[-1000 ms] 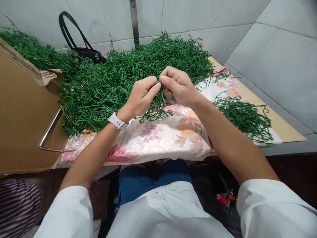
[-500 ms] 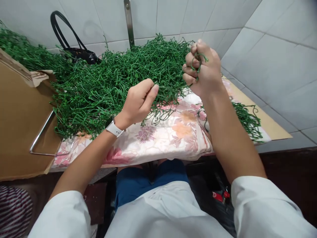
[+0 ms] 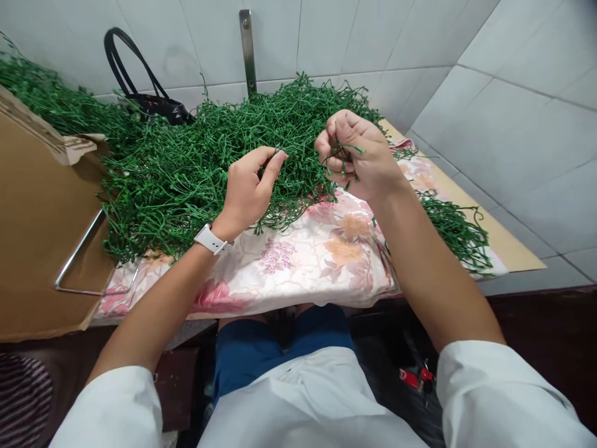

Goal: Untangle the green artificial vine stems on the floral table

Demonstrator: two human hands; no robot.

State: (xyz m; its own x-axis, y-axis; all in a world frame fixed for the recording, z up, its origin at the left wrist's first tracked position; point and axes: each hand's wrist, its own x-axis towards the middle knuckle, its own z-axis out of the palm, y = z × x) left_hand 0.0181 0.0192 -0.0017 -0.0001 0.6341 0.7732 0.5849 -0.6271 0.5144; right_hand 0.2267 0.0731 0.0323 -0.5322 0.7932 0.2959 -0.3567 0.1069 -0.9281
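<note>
A big heap of green plastic stems (image 3: 200, 162) lies on a flowered cloth (image 3: 298, 261) over the table. My left hand (image 3: 249, 186), with a white watch on the wrist, pinches a stem at the near edge of the heap. My right hand (image 3: 359, 155) is held just above the cloth, fingers closed round a small bunch of green stems (image 3: 342, 155). A smaller pile of green stems (image 3: 452, 227) lies on the cloth to the right of my right forearm.
A brown cardboard sheet (image 3: 37, 230) with a metal wire handle (image 3: 79, 261) lies at the left. A black bag (image 3: 149, 102) stands against the tiled wall behind the heap. A tiled wall closes the right side. Red-handled tools (image 3: 417, 376) lie below the table.
My hands, together a second ago, parted: the right hand pulled a bunch of stems up and right, then came back down towards the left hand, which stayed pinching at the heap's edge.
</note>
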